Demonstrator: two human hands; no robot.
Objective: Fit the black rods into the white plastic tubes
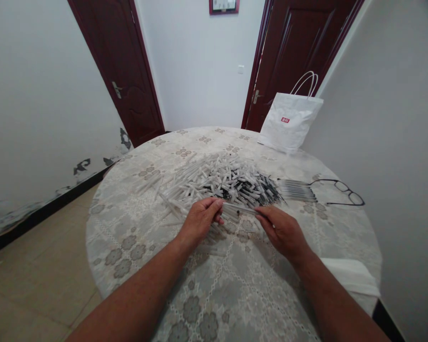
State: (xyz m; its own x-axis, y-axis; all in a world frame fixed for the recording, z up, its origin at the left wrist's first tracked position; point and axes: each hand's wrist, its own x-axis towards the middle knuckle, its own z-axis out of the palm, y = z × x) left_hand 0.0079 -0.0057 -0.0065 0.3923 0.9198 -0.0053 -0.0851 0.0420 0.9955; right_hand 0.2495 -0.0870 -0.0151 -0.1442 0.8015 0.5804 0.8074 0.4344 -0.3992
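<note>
A clear pen [239, 208] stretches level between my two hands, just above the near edge of a pile of pen parts. My left hand [202, 216] pinches its left end with thumb and fingers. The right end is gripped by my right hand [283, 230], thumb and forefinger closed on it. Behind them is the heap of clear barrels and small translucent pieces [214, 175], with dark refills [267, 190] on its right side. Loose tubes lie partly hidden beneath my left hand. To the right, several pens [297, 190] lie side by side in a row.
Dark-framed glasses [347, 192] rest right of the pen row. A white handled bag [290, 123] stands at the table's far right. The round table [128, 209] has a patterned cover. Something white [349, 275] is beside my right forearm. Walls and two doors lie beyond.
</note>
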